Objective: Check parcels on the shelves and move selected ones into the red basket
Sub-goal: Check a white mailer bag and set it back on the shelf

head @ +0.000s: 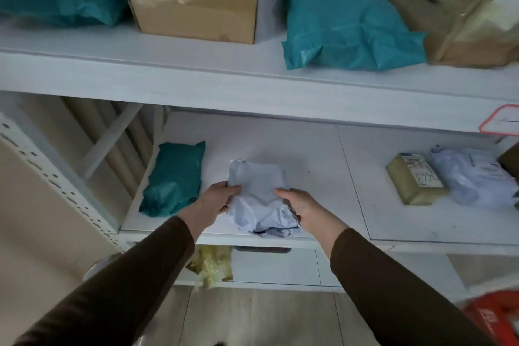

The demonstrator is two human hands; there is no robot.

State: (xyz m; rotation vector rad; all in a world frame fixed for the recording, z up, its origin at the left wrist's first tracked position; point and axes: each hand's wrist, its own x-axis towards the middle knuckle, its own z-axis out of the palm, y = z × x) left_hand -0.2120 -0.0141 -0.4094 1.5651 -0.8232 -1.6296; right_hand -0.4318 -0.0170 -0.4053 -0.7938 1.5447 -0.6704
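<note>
On the white shelf (pixel 309 149), right of the green bag (pixel 174 177), both hands' fingers (pixel 234 189) pinch the white parcel (pixel 258 194).

- White shelving (pixel 252 84) fills the view from 9 to 3 o'clock, with a lower shelf board (pixel 323 149) beneath it.
- A perforated white upright (pixel 53 174) stands at 9 o'clock, a diagonal brace (pixel 109 137) behind it.
- A beige wall (pixel 33 219) lies at 8 o'clock.
- Pale wood-look floor (pixel 261 317) runs along 6 o'clock.
- The light is dim and cool.
</note>
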